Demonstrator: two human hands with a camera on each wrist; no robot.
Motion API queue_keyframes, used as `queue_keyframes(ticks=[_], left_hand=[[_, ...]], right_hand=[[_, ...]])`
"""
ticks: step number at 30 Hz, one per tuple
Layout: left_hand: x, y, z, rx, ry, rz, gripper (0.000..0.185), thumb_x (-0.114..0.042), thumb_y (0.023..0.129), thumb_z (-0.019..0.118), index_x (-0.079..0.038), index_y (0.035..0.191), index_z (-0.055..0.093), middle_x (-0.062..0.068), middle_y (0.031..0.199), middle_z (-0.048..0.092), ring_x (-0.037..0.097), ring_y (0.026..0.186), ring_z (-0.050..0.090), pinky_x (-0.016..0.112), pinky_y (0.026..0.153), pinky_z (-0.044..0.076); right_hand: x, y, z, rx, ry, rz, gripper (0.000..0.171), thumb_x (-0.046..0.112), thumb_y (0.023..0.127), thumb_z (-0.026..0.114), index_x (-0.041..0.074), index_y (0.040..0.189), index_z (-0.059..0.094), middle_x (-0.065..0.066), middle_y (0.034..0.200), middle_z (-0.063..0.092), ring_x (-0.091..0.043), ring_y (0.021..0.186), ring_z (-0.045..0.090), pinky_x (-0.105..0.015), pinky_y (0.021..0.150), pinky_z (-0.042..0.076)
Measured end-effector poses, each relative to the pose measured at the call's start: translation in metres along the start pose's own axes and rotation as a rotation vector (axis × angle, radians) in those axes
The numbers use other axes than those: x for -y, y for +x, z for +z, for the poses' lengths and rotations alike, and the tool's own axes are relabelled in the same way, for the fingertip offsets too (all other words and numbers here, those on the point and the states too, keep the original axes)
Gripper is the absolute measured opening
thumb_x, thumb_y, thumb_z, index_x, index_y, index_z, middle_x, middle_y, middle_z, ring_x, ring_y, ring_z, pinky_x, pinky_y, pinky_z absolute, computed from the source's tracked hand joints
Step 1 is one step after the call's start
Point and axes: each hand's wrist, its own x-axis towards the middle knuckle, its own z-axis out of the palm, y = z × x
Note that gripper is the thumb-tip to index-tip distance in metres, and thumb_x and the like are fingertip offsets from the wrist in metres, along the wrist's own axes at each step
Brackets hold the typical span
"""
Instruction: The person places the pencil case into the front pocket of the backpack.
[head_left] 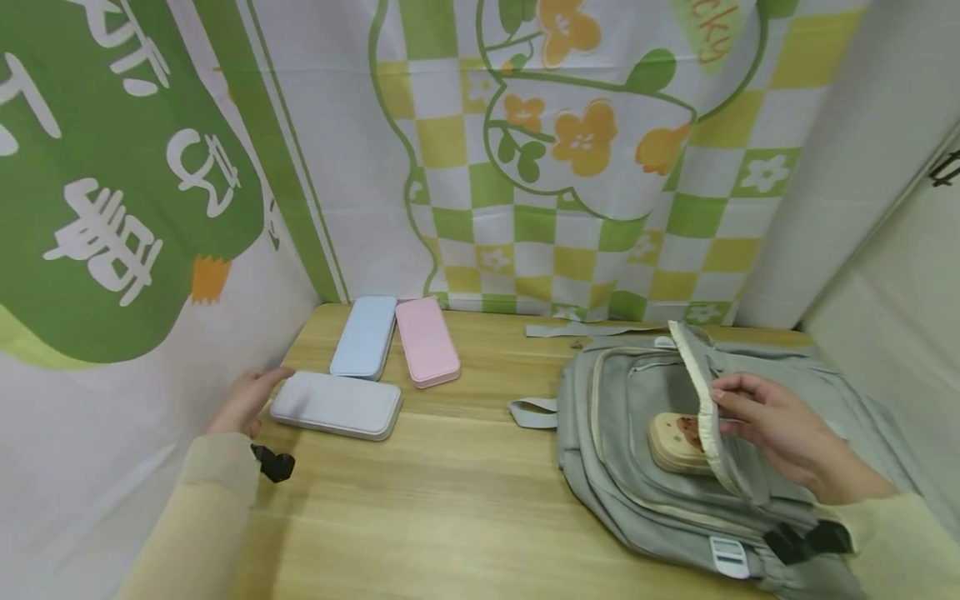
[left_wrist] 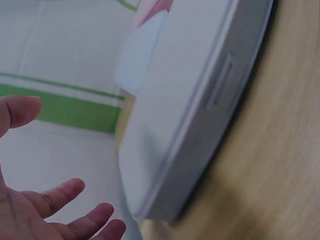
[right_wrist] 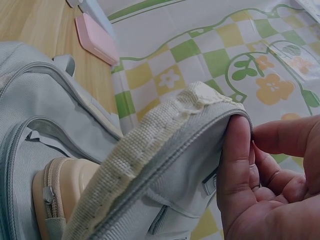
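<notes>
A grey-green backpack [head_left: 637, 467] lies flat on the right of the wooden table [head_left: 450, 500]. My right hand [head_left: 772, 425] pinches its opened flap [right_wrist: 165, 140] and holds it up. Under the flap a beige zip case [head_left: 675, 442] with a brown picture sits in the pocket, also the beige case [right_wrist: 65, 190] in the right wrist view. My left hand [head_left: 243, 400] is open by the left end of a grey flat case [head_left: 337, 404], fingers [left_wrist: 60, 195] spread close to the case's corner [left_wrist: 165, 190] without gripping it.
A light blue case [head_left: 365, 336] and a pink case [head_left: 427, 340] lie side by side at the back of the table. A printed cloth backdrop [head_left: 525, 167] hangs close behind and to the left. A loose backpack strap [head_left: 532, 412] sticks out toward the table's middle.
</notes>
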Motion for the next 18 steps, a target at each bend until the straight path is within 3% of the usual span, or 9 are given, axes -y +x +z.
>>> queue_keyframes(ticks=[1,3,5,7,11,15,18], left_hand=[[0.003,0.002,-0.001,0.002,0.004,-0.019,0.094,-0.055,0.103,0.05,0.006,0.161,0.008,0.039,0.156,0.018,0.032,0.093,0.058,0.036,0.067,0.054],[0.01,0.007,-0.003,-0.004,-0.002,-0.053,0.09,-0.052,0.104,0.05,0.008,0.159,0.012,0.036,0.145,0.029,0.021,0.079,0.046,0.028,0.053,0.043],[0.016,0.01,-0.003,-0.016,-0.069,-0.082,0.086,-0.046,0.104,0.052,0.01,0.157,0.014,0.032,0.138,0.032,0.022,0.084,0.045,0.03,0.064,0.051],[0.021,0.013,-0.002,-0.03,-0.157,-0.105,0.089,-0.043,0.104,0.054,0.011,0.158,0.009,0.033,0.147,0.026,0.03,0.109,0.044,0.037,0.083,0.056],[0.027,0.02,0.002,-0.055,-0.273,-0.127,0.089,-0.033,0.104,0.054,0.01,0.16,-0.001,0.03,0.165,0.006,0.04,0.137,0.03,0.047,0.111,0.044],[0.031,0.024,0.004,-0.064,-0.326,-0.128,0.087,-0.022,0.104,0.057,0.011,0.159,-0.002,0.024,0.168,0.004,0.036,0.139,0.031,0.046,0.116,0.039],[0.034,0.028,0.005,-0.078,-0.334,-0.14,0.09,-0.017,0.102,0.063,0.012,0.159,-0.001,0.023,0.169,0.004,0.037,0.145,0.027,0.042,0.112,0.043]], right_hand=[[0.0,0.0,0.0,-0.006,-0.011,0.004,0.017,0.004,0.109,0.05,0.013,0.106,0.063,0.004,0.098,0.061,-0.008,0.087,0.061,-0.022,0.071,0.056],[0.0,-0.001,0.0,-0.014,-0.027,0.019,0.014,0.005,0.109,0.051,0.013,0.107,0.062,0.004,0.098,0.061,-0.008,0.087,0.061,-0.023,0.072,0.056],[0.001,-0.001,0.0,-0.017,-0.042,0.028,0.014,0.005,0.109,0.051,0.012,0.108,0.062,0.004,0.098,0.061,-0.008,0.087,0.061,-0.023,0.071,0.056],[0.001,-0.001,0.001,-0.02,-0.046,0.041,0.013,0.005,0.109,0.051,0.012,0.108,0.062,0.004,0.098,0.061,-0.008,0.088,0.061,-0.023,0.071,0.056],[0.001,0.001,0.002,-0.014,-0.03,0.046,0.014,0.005,0.109,0.051,0.013,0.108,0.063,0.004,0.099,0.062,-0.008,0.088,0.062,-0.023,0.071,0.056],[-0.001,0.002,0.002,0.007,0.013,0.027,0.017,0.003,0.109,0.05,0.013,0.107,0.064,0.003,0.099,0.063,-0.009,0.088,0.063,-0.023,0.071,0.057],[-0.002,0.004,0.003,0.009,0.022,0.021,0.017,0.003,0.109,0.05,0.013,0.107,0.064,0.003,0.098,0.063,-0.009,0.087,0.062,-0.023,0.071,0.057]])
